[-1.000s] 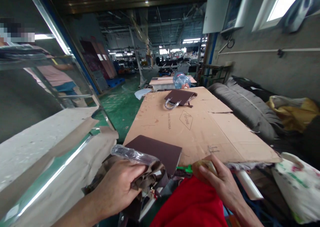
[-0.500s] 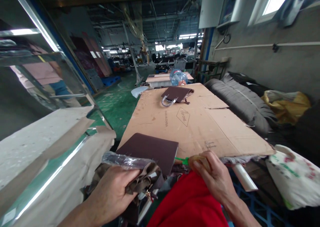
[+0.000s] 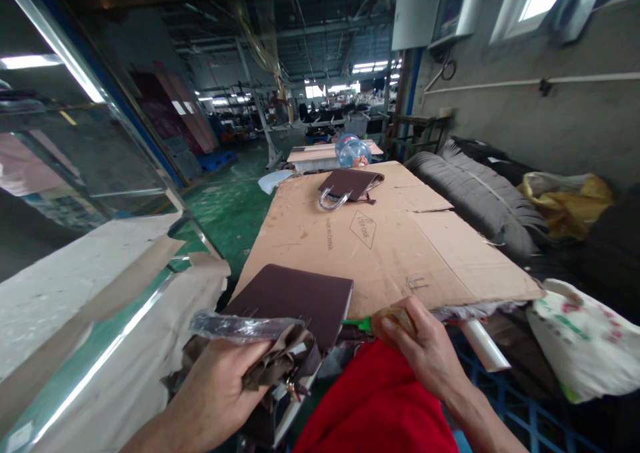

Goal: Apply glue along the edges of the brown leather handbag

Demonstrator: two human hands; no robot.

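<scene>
At the lower left, my left hand (image 3: 227, 380) is closed on the crumpled lining of a dark brown bag (image 3: 300, 300), whose flat panel lies over the near table edge. A plastic-wrapped handle (image 3: 240, 328) runs above that hand. My right hand (image 3: 417, 336) is wrapped round the tan grip of a tool (image 3: 387, 323); its green part (image 3: 359, 323) points left at the panel's right edge. Whether the tool touches the bag cannot be made out. A second brown bag (image 3: 350, 183) with a wrapped handle lies farther back on the cardboard-covered table (image 3: 390, 246).
A blue water bottle (image 3: 353, 150) lies beyond the table. Dark padded bundles (image 3: 475, 200), a yellow sack (image 3: 567, 200) and a white sack (image 3: 585, 346) are on the right. A paper-covered surface (image 3: 85, 266) and metal frame stand left. Part of a person's pink clothing shows there.
The view has shifted slightly, so more of the near bag's panel shows. The person at the left is now mostly out of frame. Both hands keep their hold.
</scene>
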